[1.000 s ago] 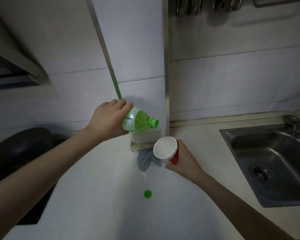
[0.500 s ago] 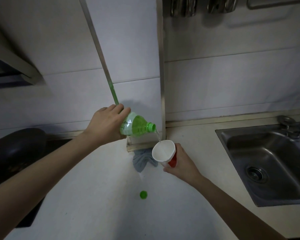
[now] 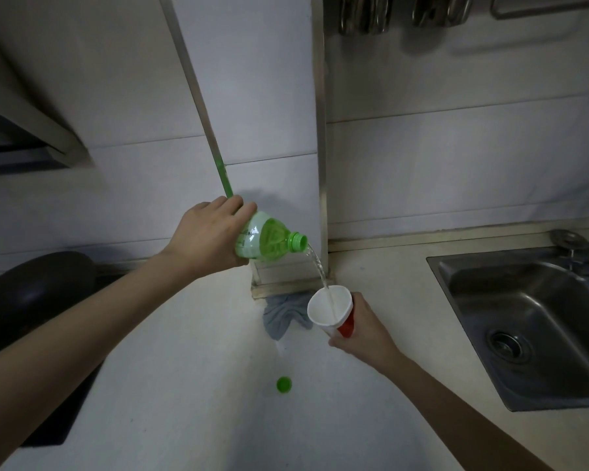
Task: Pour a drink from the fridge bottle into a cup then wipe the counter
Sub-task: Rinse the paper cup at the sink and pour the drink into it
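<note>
Bottle (image 3: 269, 241) of green plastic, uncapped and tilted in the gripping left hand (image 3: 208, 236), streams clear liquid down into the white-lined red cup (image 3: 322, 311) clasped by the right hand (image 3: 361, 334).

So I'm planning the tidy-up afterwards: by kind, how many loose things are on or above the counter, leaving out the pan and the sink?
Bottles: 1, the green bottle, tilted and pouring
Cups: 1, the cup
Bottle caps: 1, the green cap
Cloths: 1, the grey cloth
Total: 4
</note>
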Action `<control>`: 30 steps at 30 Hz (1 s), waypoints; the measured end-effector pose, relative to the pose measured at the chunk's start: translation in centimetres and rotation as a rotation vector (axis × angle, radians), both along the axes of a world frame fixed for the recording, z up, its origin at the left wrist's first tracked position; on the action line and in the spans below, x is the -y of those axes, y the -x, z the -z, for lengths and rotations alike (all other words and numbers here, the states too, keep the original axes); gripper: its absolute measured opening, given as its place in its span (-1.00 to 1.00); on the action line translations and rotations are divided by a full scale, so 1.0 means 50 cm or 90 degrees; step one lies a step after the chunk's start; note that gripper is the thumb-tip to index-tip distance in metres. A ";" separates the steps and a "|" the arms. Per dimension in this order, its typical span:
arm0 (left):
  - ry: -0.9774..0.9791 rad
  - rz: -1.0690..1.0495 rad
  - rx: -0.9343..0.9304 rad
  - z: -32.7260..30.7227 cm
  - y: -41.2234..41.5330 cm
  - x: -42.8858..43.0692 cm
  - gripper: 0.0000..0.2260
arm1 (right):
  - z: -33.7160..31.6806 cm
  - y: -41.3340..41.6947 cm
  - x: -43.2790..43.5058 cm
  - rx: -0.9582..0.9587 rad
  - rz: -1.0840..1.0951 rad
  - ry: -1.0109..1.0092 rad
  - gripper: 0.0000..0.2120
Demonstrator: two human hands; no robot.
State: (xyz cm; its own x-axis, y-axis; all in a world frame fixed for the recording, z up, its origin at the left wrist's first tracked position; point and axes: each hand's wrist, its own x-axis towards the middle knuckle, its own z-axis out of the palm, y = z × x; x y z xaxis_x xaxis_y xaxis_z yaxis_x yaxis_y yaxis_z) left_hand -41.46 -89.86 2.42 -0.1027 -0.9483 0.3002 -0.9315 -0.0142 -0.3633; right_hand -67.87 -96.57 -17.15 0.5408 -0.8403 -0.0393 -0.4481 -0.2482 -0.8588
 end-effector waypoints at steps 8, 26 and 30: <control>0.015 0.003 0.011 -0.009 0.000 0.004 -0.38 | 0.026 0.009 0.003 0.001 0.014 -0.004 -0.21; 0.019 0.010 0.024 -0.029 0.005 -0.001 -0.39 | 0.071 0.017 -0.004 0.010 0.000 -0.033 -0.20; 0.017 0.010 0.027 -0.029 0.006 0.000 -0.38 | 0.077 0.017 -0.007 0.005 -0.003 -0.029 -0.21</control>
State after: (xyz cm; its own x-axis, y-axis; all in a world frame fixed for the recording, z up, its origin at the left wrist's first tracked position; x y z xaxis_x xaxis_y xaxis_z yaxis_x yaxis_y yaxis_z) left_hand -41.77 -89.86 3.90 -0.1307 -0.9382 0.3203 -0.9157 -0.0096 -0.4018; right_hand -68.74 -96.23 -21.02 0.5451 -0.8352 -0.0726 -0.4401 -0.2113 -0.8727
